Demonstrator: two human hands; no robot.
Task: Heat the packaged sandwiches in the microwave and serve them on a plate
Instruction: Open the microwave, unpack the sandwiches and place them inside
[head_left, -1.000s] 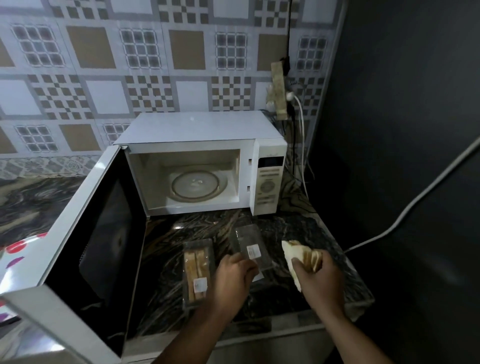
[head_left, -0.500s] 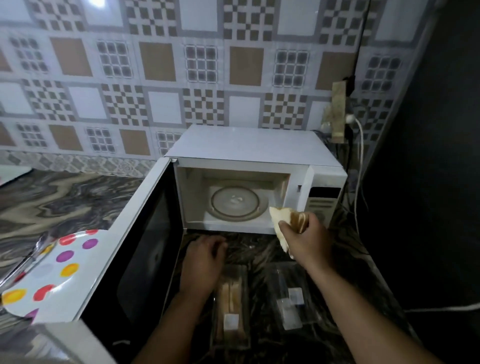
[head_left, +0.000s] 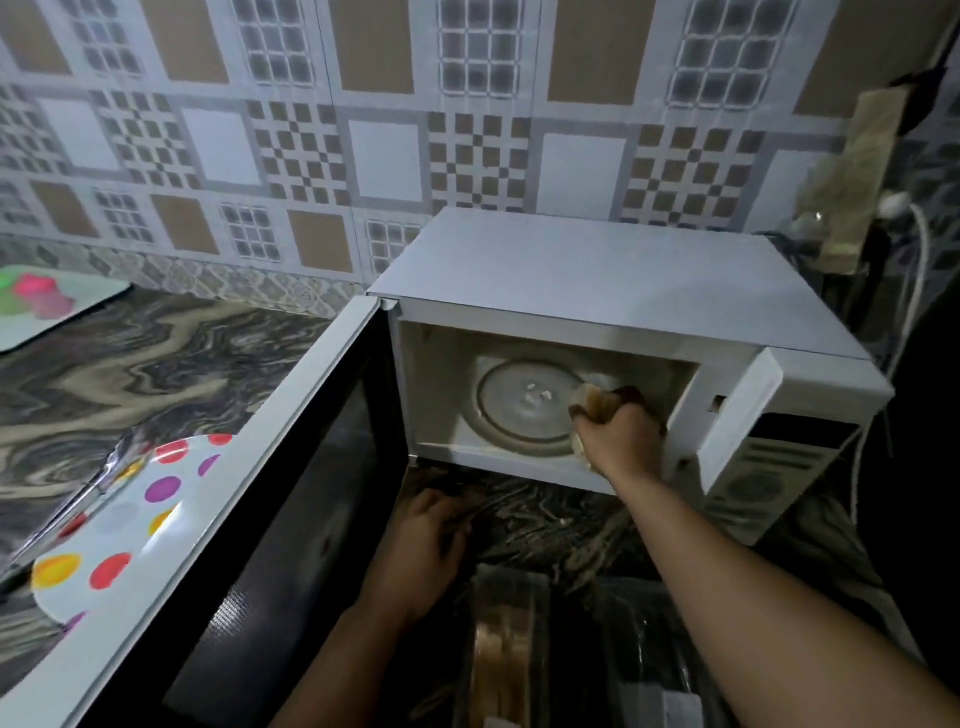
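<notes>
A white microwave (head_left: 613, 280) stands on the dark marbled counter with its door (head_left: 291, 499) swung wide to the left. My right hand (head_left: 621, 434) reaches into the cavity, shut on an unwrapped sandwich (head_left: 592, 402) at the right edge of the glass turntable (head_left: 519, 405). My left hand (head_left: 426, 551) rests on the counter in front of the microwave, fingers loosely curled, nothing in it. A packaged sandwich (head_left: 506, 649) lies just right of it, and an empty clear wrapper (head_left: 649, 670) lies under my right forearm. A polka-dot plate (head_left: 119, 525) sits left of the door.
The open door blocks the space between the plate and the packages. A white tray (head_left: 47, 306) with pink and green things lies at the far left. A socket strip (head_left: 852, 182) and white cable (head_left: 922, 270) hang right of the microwave beside a dark wall.
My right hand carried the unwrapped sandwich from above the counter into the microwave cavity. My left hand left the wrapper and settled on the counter. The camera moved closer and leftward.
</notes>
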